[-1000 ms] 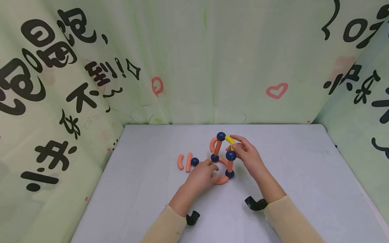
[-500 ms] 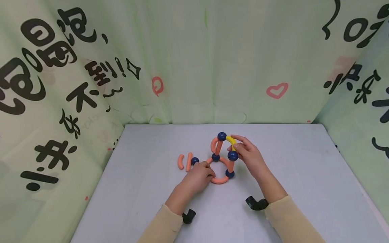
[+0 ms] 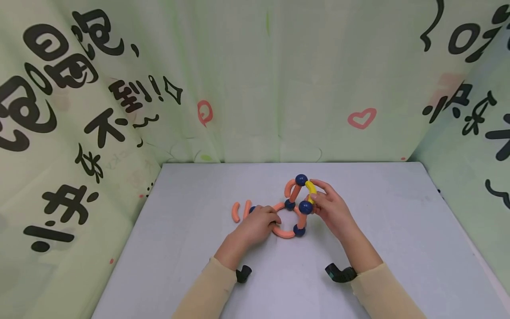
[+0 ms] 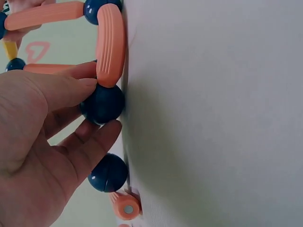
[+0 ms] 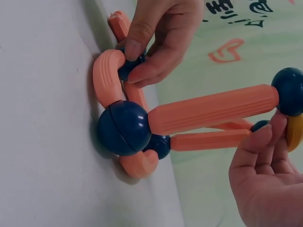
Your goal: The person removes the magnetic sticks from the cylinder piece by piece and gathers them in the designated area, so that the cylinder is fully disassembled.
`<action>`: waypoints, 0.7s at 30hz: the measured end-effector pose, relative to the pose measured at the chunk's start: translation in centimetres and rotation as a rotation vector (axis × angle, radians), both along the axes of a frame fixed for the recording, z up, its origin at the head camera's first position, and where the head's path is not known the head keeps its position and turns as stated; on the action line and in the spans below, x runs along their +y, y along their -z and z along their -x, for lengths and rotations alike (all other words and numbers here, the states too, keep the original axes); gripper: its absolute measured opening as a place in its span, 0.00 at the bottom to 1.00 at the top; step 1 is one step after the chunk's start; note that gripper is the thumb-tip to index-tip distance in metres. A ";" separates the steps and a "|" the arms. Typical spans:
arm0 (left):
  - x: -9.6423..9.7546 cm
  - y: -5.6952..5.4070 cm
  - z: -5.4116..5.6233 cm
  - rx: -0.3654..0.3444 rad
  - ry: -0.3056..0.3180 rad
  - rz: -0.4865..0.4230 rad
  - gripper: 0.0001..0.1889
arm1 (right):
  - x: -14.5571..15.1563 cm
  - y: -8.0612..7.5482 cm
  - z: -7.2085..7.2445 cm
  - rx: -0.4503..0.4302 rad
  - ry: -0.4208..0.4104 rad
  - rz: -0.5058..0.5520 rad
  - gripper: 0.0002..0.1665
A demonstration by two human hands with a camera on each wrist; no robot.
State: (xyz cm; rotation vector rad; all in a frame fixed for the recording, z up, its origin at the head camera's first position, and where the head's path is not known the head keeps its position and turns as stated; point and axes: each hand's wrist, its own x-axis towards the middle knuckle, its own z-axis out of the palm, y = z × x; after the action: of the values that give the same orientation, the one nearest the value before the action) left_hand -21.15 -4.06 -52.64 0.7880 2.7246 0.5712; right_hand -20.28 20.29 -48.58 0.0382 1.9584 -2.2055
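Note:
A frame of magnetic sticks and dark blue balls stands on the table. Its base is a ring of curved orange sticks (image 3: 284, 233) joined by balls, one of them a near ball (image 3: 299, 231). My left hand (image 3: 258, 225) pinches a blue ball (image 4: 102, 105) at the ring's left side between thumb and fingers, a curved orange stick attached to it. Straight orange sticks (image 5: 213, 109) rise to two upper balls, with a yellow curved stick (image 3: 312, 191) between them. My right hand (image 3: 332, 210) pinches that yellow stick. Another curved orange stick (image 3: 288, 188) hangs from the far upper ball (image 3: 301, 180).
Left of my left hand lie a loose curved orange stick (image 3: 236, 212) and a straight orange stick (image 3: 247, 209). A loose blue ball (image 4: 108, 173) sits beside them, mostly covered by the hand in the head view. A printed curtain (image 3: 247, 88) surrounds the white table (image 3: 191, 248).
My right hand has shifted right, and the top of the frame with it. My left hand has moved a little left and now hides more of the loose ball.

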 end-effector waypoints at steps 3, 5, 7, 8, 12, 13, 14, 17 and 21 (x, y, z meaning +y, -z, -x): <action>0.0 0.1 0.5 0.012 -0.007 0.003 0.11 | 0.2 0.2 -0.2 -0.008 -0.007 0.064 0.33; 0.0 0.1 0.7 0.028 -0.010 0.003 0.10 | 0.3 0.2 -0.3 -0.015 -0.009 0.092 0.32; -0.1 0.2 0.9 0.051 -0.010 0.010 0.10 | 0.3 0.2 -0.4 -0.022 -0.011 0.115 0.31; -0.1 0.2 1.0 0.063 -0.007 0.012 0.10 | 0.3 0.2 -0.4 -0.024 -0.011 0.124 0.31; -0.1 0.0 1.0 0.090 -0.005 0.007 0.11 | 0.3 0.1 -0.5 -0.029 -0.021 0.162 0.31; -0.1 0.0 1.0 0.090 -0.009 0.003 0.11 | 0.3 0.1 -0.4 -0.029 -0.023 0.168 0.31; -0.1 -0.1 1.0 0.089 -0.014 -0.002 0.11 | 0.3 0.1 -0.4 -0.029 -0.025 0.174 0.31; -0.1 0.0 1.0 0.074 -0.038 -0.025 0.11 | 0.2 0.1 -0.4 -0.036 -0.032 0.182 0.30; -0.1 0.0 1.2 0.050 -0.053 -0.056 0.11 | 0.1 0.2 -0.3 -0.053 -0.041 0.187 0.29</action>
State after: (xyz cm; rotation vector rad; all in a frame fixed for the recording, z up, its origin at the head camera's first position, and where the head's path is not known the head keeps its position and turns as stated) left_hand -22.37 -4.16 -52.65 0.7547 2.7941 0.6499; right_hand -19.93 20.35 -48.75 0.0292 1.7023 -2.3255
